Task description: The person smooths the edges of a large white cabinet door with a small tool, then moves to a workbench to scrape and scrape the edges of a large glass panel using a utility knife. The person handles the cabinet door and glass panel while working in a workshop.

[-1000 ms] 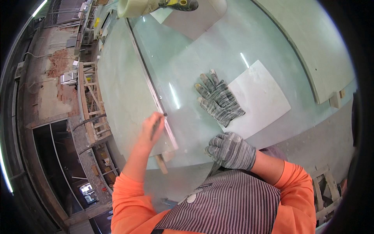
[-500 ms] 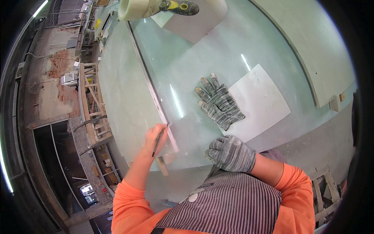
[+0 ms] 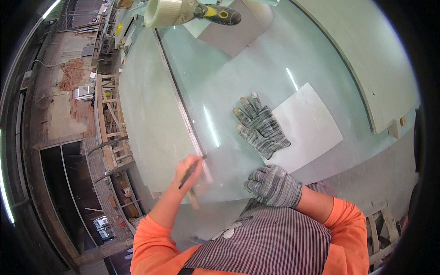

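My left hand (image 3: pixel 191 168) is bare and closed around a dark, slender pen-like tool (image 3: pixel 187 176). The tool's tip meets the long pale pinkish strip (image 3: pixel 182 106), near the strip's close end. My right hand (image 3: pixel 274 187) wears a grey striped knit glove and rests in a fist by the table's near edge, in front of my apron; nothing shows in it. Just beyond it, a matching glove (image 3: pixel 263 127) lies flat, fingers pointing away, partly over a white sheet (image 3: pixel 311 130). Both lie on the glossy pale green surface (image 3: pixel 229 87).
A brush with a black and yellow handle (image 3: pixel 219 14) lies by a cream cylinder (image 3: pixel 162 13) at the far side, beside a folded grey-white sheet (image 3: pixel 233 34). A pale panel (image 3: pixel 146 101) borders the strip; a thick pale board (image 3: pixel 366 59) stands right. Wooden racks (image 3: pixel 110 114) stand left.
My left hand has shifted slightly toward me and to the right, along the strip, with the tool still in it. My right hand stays in its fist. The whole view has tilted a little.
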The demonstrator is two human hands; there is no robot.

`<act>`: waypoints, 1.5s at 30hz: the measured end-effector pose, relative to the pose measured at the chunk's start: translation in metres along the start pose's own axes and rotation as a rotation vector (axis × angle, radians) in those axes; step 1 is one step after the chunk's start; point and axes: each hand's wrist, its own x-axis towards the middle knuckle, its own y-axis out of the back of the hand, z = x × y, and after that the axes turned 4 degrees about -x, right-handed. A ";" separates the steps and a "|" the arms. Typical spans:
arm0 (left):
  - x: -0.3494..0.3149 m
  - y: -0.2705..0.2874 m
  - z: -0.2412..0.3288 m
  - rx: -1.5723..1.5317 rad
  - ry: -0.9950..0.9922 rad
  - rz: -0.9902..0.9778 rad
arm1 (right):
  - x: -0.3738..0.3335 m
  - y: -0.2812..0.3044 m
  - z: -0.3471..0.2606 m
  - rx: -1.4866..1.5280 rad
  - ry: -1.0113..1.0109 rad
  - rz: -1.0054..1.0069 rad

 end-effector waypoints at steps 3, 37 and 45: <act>0.048 0.009 -0.019 0.059 0.061 0.042 | 0.002 0.002 0.000 0.009 0.020 0.033; 0.183 0.054 -0.059 0.010 -0.092 0.118 | -0.036 0.055 0.015 -0.027 -0.251 0.574; 0.350 0.083 -0.119 -0.138 0.018 0.362 | -0.053 0.040 0.027 -0.185 -0.408 0.589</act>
